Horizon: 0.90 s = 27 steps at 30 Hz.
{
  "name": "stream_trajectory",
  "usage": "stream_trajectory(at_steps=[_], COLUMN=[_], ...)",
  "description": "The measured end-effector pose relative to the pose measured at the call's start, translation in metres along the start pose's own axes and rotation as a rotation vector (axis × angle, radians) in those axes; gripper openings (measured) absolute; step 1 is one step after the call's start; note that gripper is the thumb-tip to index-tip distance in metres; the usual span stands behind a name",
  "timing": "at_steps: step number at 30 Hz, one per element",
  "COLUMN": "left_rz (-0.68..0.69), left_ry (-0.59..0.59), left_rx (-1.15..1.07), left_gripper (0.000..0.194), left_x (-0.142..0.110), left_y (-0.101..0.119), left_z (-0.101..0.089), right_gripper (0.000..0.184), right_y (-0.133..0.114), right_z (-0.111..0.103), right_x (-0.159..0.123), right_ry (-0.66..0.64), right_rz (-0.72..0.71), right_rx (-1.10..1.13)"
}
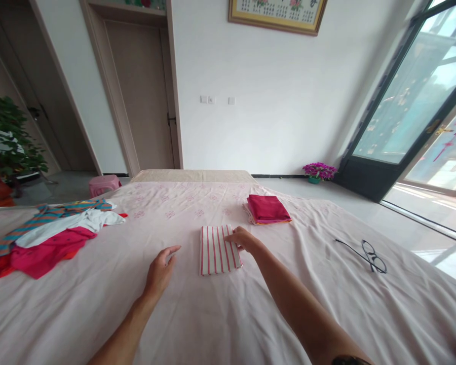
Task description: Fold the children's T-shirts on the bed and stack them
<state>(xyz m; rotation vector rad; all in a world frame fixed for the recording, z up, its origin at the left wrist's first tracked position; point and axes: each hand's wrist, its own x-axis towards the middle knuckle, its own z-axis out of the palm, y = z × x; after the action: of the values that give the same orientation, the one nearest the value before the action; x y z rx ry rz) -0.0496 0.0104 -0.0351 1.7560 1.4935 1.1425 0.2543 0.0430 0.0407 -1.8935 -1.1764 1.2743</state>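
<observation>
A folded white cloth with red stripes lies on the pink bedsheet in the middle of the view. My right hand rests on its far right corner, fingers curled onto the fabric. My left hand hovers over the sheet a little left of the cloth, fingers loosely apart and holding nothing. Beyond the cloth sits a stack of folded crimson cloths.
A heap of unfolded clothes, striped, white and magenta, lies at the left. Black glasses rest on the sheet at the right. A pink stool, a potted plant, a flower pot and glass doors surround the bed.
</observation>
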Motion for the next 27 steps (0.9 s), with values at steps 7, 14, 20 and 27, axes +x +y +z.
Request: stream_trajectory(at_steps=[7, 14, 20, 27], left_rz=[-0.031, -0.031, -0.043, -0.063], left_ry=[-0.046, -0.071, -0.103, -0.097], left_rx=[0.015, 0.028, 0.046, 0.075], left_gripper=[0.041, 0.041, 0.041, 0.039], left_x=[-0.004, -0.004, -0.003, -0.005], left_y=[0.008, 0.010, 0.007, 0.017], left_z=[-0.002, -0.002, -0.002, -0.004], right_gripper=[0.022, 0.025, 0.030, 0.026], right_y=[0.000, 0.002, 0.007, -0.015], right_z=[-0.003, 0.005, 0.011, -0.018], right_x=[0.000, -0.001, -0.013, -0.012], right_ry=[-0.065, -0.093, -0.145, -0.073], right_rz=[0.061, 0.045, -0.020, -0.243], right_rx=[0.090, 0.178, 0.314, 0.533])
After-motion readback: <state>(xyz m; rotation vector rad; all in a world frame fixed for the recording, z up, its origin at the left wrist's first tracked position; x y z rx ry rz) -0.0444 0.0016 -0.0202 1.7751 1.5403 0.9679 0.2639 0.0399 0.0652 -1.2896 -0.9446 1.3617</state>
